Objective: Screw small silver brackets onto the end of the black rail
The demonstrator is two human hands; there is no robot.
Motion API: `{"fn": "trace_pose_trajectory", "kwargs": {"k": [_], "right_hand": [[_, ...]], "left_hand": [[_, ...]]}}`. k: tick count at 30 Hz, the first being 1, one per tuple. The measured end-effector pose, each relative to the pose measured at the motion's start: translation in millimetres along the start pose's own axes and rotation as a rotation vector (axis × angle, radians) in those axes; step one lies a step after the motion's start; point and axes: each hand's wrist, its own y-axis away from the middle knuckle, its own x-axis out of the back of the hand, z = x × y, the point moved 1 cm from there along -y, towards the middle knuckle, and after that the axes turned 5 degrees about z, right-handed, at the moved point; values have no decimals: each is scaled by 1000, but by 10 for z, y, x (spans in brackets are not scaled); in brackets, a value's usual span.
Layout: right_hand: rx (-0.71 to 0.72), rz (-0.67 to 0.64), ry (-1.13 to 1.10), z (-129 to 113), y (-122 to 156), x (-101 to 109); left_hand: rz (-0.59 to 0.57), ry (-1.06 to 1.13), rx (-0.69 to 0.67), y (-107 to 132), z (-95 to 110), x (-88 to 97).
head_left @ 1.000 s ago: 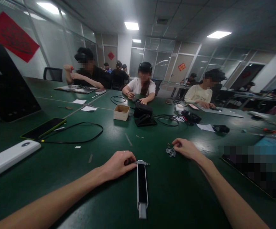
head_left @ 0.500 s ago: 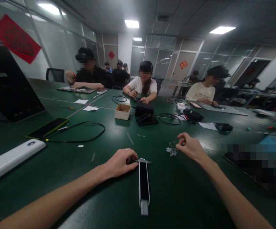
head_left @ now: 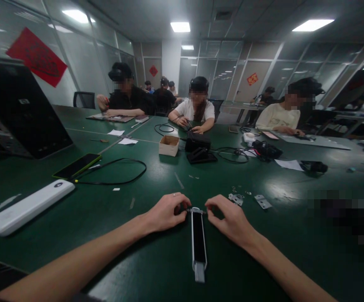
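A long narrow bar, black along its face with pale edges and a grey tab at the near end, lies on the green table. Across its far end runs a thin metal rod. My left hand is closed at the rod's left end, thumb and fingertips pinching it. At the opposite end, my right hand has its fingertips curled in on the rod; any tiny part between them is too small to make out. Beyond the right hand lie a cut-out metal piece, a flat metal plate and tiny rings.
To the left are a white elongated device, a green-edged phone and a looped black cable. Ahead stand a small open box and a black device. Several people work around the table.
My right hand has moved left, from beside the loose metal parts to the rod's right end. The left hand keeps its pinch. The view has turned slightly left.
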Motion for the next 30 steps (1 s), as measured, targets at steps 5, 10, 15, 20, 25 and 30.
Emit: {"fn": "trace_pose_trajectory", "kwargs": {"k": [5, 10, 15, 20, 25, 30], "right_hand": [[12, 62, -45, -91, 17, -100], [87, 189, -59, -134, -7, -95], [146, 201, -86, -204, -4, -79], [217, 207, -104, -227, 46, -96], [209, 211, -136, -216, 45, -111], [136, 203, -133, -211, -1, -105]], "left_hand": [[-3, 5, -39, 5, -1, -20], [32, -11, -66, -10, 0, -12], [161, -48, -196, 8, 38, 2], [198, 14, -434, 43, 75, -62], [217, 51, -514, 41, 88, -71], [202, 99, -561, 25, 98, -14]]}}
